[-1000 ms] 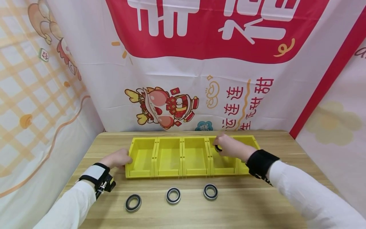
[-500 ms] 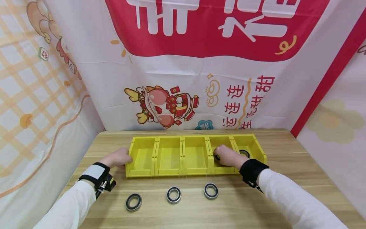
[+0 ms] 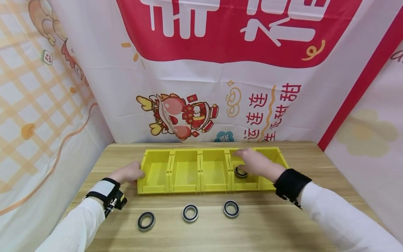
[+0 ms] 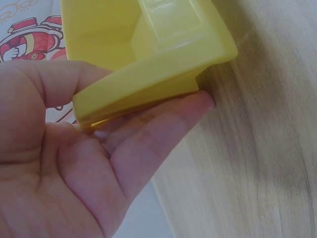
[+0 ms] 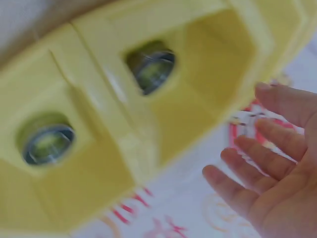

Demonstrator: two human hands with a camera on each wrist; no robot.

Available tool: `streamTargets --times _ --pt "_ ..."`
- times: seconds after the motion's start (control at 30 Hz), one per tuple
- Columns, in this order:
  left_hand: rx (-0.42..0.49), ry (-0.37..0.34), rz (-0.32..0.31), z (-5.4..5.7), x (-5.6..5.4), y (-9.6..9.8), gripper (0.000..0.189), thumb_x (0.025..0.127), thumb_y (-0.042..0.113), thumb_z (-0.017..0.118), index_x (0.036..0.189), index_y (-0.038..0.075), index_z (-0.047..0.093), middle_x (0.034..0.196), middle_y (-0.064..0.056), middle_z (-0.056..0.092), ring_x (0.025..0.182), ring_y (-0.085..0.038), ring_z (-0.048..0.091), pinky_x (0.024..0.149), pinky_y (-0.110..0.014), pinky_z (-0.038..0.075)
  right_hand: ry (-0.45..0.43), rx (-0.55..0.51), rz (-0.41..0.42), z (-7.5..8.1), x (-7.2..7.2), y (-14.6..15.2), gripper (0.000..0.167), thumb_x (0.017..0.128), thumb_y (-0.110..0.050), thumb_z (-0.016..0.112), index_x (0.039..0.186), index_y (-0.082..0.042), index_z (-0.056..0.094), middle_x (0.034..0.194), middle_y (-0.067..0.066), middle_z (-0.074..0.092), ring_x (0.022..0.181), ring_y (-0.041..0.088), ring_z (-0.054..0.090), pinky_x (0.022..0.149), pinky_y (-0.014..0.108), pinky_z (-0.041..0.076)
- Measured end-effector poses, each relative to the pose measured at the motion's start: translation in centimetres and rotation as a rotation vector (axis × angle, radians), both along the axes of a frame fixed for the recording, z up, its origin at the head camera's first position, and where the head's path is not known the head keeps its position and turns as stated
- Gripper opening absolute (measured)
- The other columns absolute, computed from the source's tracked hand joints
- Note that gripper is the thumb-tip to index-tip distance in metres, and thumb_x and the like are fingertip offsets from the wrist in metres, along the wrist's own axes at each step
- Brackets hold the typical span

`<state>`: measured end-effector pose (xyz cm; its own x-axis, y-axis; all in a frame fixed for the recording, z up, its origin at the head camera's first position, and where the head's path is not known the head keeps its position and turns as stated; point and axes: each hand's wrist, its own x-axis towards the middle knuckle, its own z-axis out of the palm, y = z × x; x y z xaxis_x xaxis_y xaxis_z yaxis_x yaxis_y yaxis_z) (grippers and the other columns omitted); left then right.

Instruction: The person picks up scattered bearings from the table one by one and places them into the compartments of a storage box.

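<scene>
A row of several joined yellow bins (image 3: pixel 185 189) stands on the table. My left hand (image 3: pixel 131 172) grips the side edge of the leftmost bin, thumb over the rim and fingers beneath in the left wrist view. Over the fourth bin from the left hovers my right hand (image 3: pixel 254 162), fingers spread and holding nothing. A ball bearing (image 3: pixel 239 175) lies in that bin, just below the fingers. The right wrist view shows one bearing (image 5: pixel 161 55) and another bearing (image 5: pixel 37 139) in neighbouring bins; the rightmost bin is partly hidden by my hand in the head view.
On the wooden table (image 3: pixel 261 227), a left bearing (image 3: pixel 139 221), a middle bearing (image 3: pixel 184 213) and a right bearing (image 3: pixel 225 209) lie spaced out in front of the bins. A printed cloth (image 3: pixel 189 73) hangs behind the table.
My right hand lowered a bearing into the fourth bin, let go of it and rose a little with its fingers spreading. The left hand keeps its grip on the leftmost bin.
</scene>
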<state>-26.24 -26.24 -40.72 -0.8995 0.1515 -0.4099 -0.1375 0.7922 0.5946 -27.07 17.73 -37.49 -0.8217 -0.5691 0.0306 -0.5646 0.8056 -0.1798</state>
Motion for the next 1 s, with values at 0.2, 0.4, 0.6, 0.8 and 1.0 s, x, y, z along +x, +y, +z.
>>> streamTargets --times 0.2,0.4,0.6,0.8,1.0 --pt "-0.002 -0.004 0.004 0.1 0.0 0.0 0.035 0.083 0.004 0.049 0.112 -0.015 0.046 0.101 -0.022 0.057 0.086 -0.025 0.058 0.075 -0.04 0.055 0.117 -0.008 0.048 2.9 3.7 -0.1 0.063 0.086 -0.03 0.069 0.141 -0.01 0.045 0.144 0.021 0.04 0.125 0.039 0.045 0.09 0.049 0.049" --pt "-0.007 0.0 0.004 0.2 0.1 0.1 0.032 0.083 0.004 0.049 0.11 -0.014 0.047 0.099 -0.02 0.057 0.085 -0.025 0.058 0.075 -0.04 0.055 0.177 0.02 0.141 1.3 7.2 -0.1 0.073 0.087 -0.046 0.062 0.15 -0.023 0.031 0.159 0.01 0.009 0.14 0.04 0.018 0.101 0.061 0.033" --pt "-0.013 0.014 0.003 0.1 0.2 0.1 0.033 0.082 0.003 0.05 0.109 -0.015 0.047 0.098 -0.021 0.057 0.084 -0.025 0.058 0.073 -0.039 0.055 0.052 0.045 0.19 -3.3 9.8 -0.4 0.076 0.087 -0.048 0.061 0.151 -0.034 0.023 0.159 0.0 -0.009 0.143 0.038 -0.002 0.098 0.071 0.025" --pt "0.002 0.022 0.001 0.0 0.2 0.0 0.033 0.081 0.001 0.049 0.109 -0.017 0.046 0.097 -0.021 0.056 0.082 -0.025 0.058 0.071 -0.038 0.055 -0.141 -0.007 0.184 -7.1 11.0 -0.3 0.074 0.09 -0.05 0.055 0.152 -0.035 0.017 0.16 0.002 -0.007 0.142 0.04 -0.003 0.097 0.072 0.024" --pt "0.008 0.015 -0.002 0.0 0.3 0.1 0.035 0.082 0.002 0.049 0.111 -0.017 0.045 0.098 -0.022 0.057 0.084 -0.025 0.058 0.073 -0.039 0.055 -0.164 0.025 0.237 -9.0 11.8 0.0 0.068 0.094 -0.051 0.048 0.152 -0.028 0.023 0.159 0.009 0.011 0.142 0.043 0.006 0.098 0.067 0.031"
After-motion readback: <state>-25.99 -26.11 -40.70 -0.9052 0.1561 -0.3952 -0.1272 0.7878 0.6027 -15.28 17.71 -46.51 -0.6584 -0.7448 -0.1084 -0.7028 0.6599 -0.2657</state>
